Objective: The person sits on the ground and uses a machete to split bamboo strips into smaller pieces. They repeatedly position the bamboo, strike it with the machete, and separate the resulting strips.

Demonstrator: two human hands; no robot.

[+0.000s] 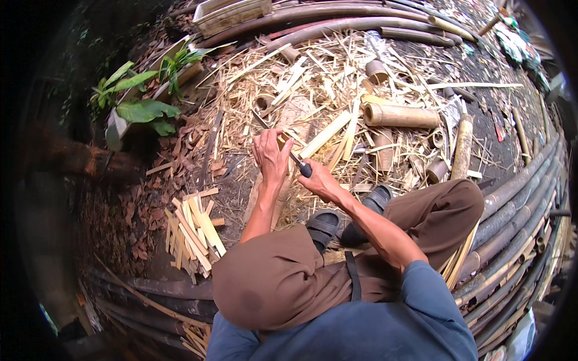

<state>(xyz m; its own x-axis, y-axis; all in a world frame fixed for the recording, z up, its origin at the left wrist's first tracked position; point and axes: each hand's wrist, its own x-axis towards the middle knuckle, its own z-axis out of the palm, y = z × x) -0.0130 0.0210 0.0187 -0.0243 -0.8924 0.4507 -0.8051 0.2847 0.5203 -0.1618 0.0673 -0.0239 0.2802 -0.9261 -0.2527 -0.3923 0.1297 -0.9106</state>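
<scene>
My right hand (323, 182) is closed round the black handle of a knife (306, 170). Its long dark blade slants up and to the left, passing my left hand and showing again beyond the fingers. My left hand (272, 155) is curled round a short brownish piece of bamboo (282, 140) that lies against the blade. Most of that piece is hidden by the fingers. Just beyond both hands a pale split bamboo strip (325, 135) lies on a heap of shavings (241, 99).
A pile of short bamboo strips (194, 231) lies left of my knees. Farther right are a cut bamboo tube (402, 116) and a bamboo pole (462, 146). Long bamboo poles (512, 207) run along the right side. Green plants (144, 111) grow at left, near a pale crate (233, 16).
</scene>
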